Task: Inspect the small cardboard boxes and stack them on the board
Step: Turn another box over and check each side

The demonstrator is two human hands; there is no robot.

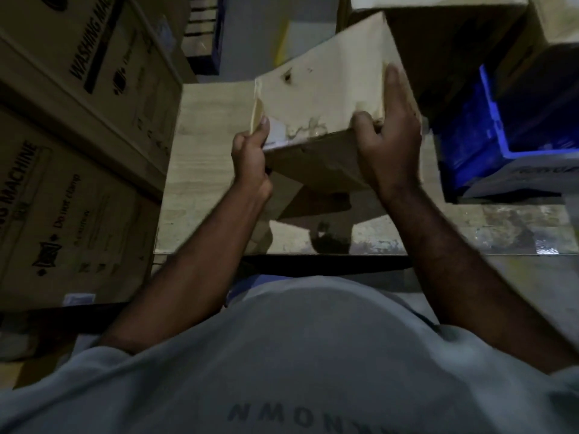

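A: While the small cardboard box (319,98) sits tilted in the air above the wooden board (203,170), which step would you call this?

B: Inspection, I'd judge. The left hand (250,158) pinches its near left corner, the right hand (388,142) wraps its right edge; both are closed on it.

A: And next?

B: Lowering it flat onto the board's bare pale grain, square to an edge, clear of the blue plastic crate (488,126) on the right.

A: Condition?

B: Plain matte corrugated card, 1 dark puncture on top, torn tape residue and scuffing near the front edge. The big washing machine cartons (78,120) at left look smoother and printed.
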